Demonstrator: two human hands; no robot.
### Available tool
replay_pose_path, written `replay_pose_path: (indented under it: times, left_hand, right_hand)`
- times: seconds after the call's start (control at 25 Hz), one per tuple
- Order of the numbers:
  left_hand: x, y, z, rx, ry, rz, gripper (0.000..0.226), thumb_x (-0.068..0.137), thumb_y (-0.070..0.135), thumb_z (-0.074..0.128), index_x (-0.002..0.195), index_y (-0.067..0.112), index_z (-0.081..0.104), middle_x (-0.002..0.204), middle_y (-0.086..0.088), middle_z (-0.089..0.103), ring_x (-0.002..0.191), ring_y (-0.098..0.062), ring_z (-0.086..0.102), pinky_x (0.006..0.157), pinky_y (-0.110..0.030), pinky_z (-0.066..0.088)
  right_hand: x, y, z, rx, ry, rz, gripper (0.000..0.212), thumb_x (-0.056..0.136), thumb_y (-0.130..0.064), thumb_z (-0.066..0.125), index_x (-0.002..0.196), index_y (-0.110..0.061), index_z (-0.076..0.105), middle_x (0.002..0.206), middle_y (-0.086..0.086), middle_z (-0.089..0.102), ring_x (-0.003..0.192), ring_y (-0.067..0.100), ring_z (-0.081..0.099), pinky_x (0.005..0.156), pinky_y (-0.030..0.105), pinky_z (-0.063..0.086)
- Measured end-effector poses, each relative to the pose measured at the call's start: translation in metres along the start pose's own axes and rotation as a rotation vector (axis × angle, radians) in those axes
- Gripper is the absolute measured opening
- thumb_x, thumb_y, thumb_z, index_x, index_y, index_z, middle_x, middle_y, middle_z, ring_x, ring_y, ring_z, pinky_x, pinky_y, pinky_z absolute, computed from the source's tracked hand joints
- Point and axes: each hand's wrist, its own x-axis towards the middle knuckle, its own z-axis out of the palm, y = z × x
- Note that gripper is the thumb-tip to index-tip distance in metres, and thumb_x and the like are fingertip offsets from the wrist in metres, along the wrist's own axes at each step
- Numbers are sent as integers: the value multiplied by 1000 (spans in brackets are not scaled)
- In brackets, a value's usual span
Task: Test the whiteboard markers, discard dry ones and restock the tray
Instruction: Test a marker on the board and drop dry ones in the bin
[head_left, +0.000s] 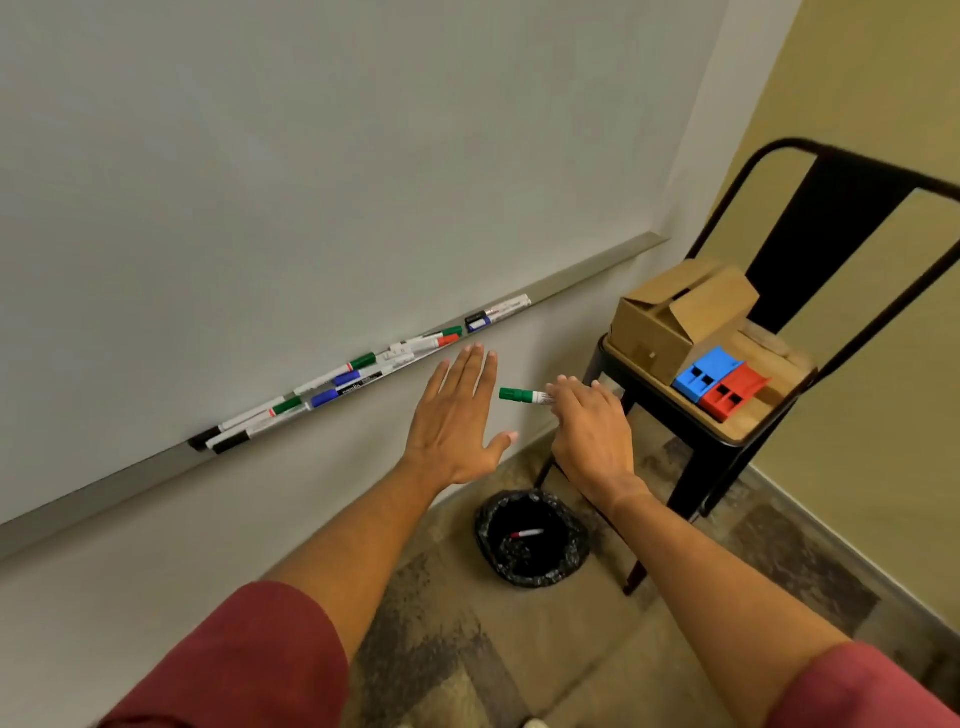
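The right hand (589, 431) grips a capped green marker (522, 396) at frame centre; the left hand (457, 421) is spread flat, holding nothing. Below, a bin (530, 540) holds one marker. Beyond, markers line the tray (597, 270).

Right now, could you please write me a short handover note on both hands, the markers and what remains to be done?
Left hand: open, flat, holding nothing, just below the tray.
Right hand: grip on a green-capped marker, cap on, pointing left.
Tray: about a dozen capped markers lie along it.
Bin on the floor below the hands: one red marker discarded.
Chair: cardboard box with flap open, blue eraser and red eraser beside it.
Left: uncap and test the held marker, go through the tray ones, bin dry ones, restock, probably from the box.
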Motion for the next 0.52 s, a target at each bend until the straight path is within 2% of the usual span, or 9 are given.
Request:
replay_pose_path:
  times: [0.2, 0.52]
  left_hand:
    - [3, 23, 59, -41, -131, 33, 100, 85, 68, 38, 151, 12, -12, 160, -11, -11, 147, -23, -12, 120, -42, -1]
    - [6, 20, 140, -64, -288, 49, 102, 84, 67, 43, 152, 11, -9, 159, -13, -9, 147, -25, -11, 120, -42, 0]
  right_hand:
    - [-31, 29, 43, 9, -122, 104, 36, 86, -4, 59, 121, -13, 63, 126, 9, 64, 122, 23, 56, 110, 40, 34]
    - [-67, 53, 126, 39, -290, 240, 47, 76, 8, 61, 120, -7, 64, 124, 14, 65, 122, 25, 57, 109, 41, 37]
